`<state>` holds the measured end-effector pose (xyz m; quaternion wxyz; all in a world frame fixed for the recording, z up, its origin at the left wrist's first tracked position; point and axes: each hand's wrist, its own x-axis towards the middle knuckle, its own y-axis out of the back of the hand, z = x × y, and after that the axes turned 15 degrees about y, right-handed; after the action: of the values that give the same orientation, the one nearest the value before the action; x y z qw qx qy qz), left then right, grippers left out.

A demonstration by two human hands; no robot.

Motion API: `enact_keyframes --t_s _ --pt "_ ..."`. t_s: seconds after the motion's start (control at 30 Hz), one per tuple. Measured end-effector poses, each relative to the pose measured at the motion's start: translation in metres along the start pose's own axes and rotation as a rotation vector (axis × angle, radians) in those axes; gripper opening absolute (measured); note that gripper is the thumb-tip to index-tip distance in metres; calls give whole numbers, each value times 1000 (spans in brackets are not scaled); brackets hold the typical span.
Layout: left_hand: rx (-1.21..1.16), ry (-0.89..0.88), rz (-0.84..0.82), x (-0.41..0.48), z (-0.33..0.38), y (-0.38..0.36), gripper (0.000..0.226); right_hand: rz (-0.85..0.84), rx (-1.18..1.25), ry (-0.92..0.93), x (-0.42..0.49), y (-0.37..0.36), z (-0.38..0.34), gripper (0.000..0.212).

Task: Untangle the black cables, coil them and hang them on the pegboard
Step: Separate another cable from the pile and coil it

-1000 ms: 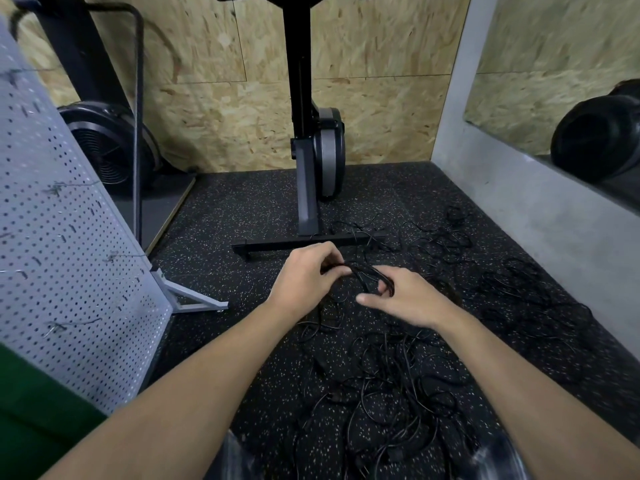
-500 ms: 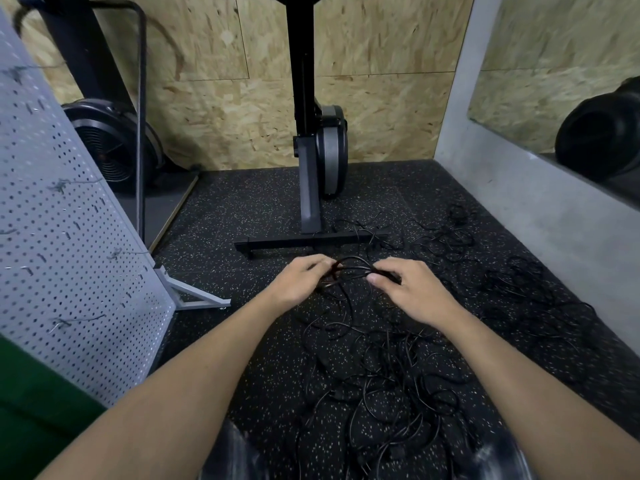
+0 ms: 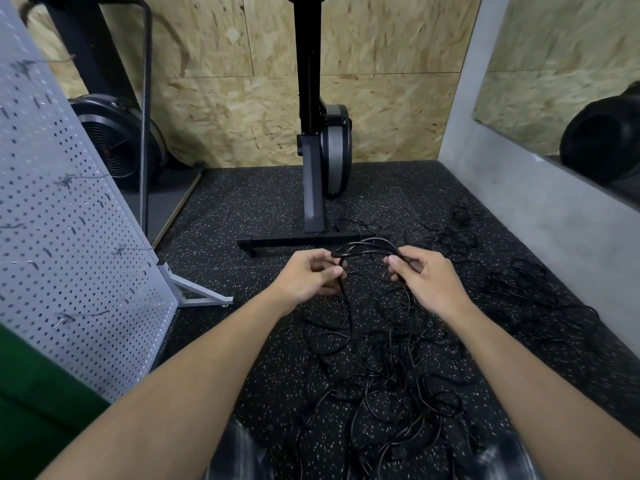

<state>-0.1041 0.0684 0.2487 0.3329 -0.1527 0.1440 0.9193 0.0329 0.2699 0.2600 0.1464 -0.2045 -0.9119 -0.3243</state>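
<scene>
A black cable (image 3: 365,244) arches in several loops between my two hands, above the speckled floor. My left hand (image 3: 310,275) pinches one end of the loops, and a strand drops from it to the floor. My right hand (image 3: 424,276) grips the other end with curled fingers. Below and to the right lies a loose tangle of black cables (image 3: 391,386). The grey pegboard (image 3: 65,244) leans at the left, with several thin hooks sticking out of it.
A black exercise machine stand (image 3: 313,188) with a crossbar foot stands just beyond my hands. A fan-wheel machine (image 3: 114,143) sits behind the pegboard. A grey concrete ledge (image 3: 540,216) runs along the right. More cables (image 3: 540,292) lie by it.
My hands have moved apart and risen slightly, stretching the cable loops into a wider arch between them.
</scene>
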Motion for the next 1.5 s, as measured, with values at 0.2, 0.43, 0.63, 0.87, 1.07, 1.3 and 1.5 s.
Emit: enact_keyframes --t_s 0.2,0.43,0.63,0.87,1.07,1.3,1.5 --pt "-255 26 60 -4 16 -18 4 -15 -53 0 -4 -9 -3 20" --pt "-393 67 155 -7 24 -21 17 -216 7 -36 -2 -10 -8 30" --pt "-414 103 205 -6 22 -21 12 -356 16 -99 -3 -10 -14 27" --pt "-473 173 40 -14 30 -17 21 -305 -167 -128 -3 -18 -10 25" --pt "-478 133 -176 -17 27 -4 37 -337 -173 -163 -2 -14 -7 22" --pt "-377 65 -46 -13 21 0 29 -449 -147 -77 -5 -16 -4 17" --pt "-236 55 -30 -11 19 1 24 -542 -221 -83 -6 -16 -6 20"
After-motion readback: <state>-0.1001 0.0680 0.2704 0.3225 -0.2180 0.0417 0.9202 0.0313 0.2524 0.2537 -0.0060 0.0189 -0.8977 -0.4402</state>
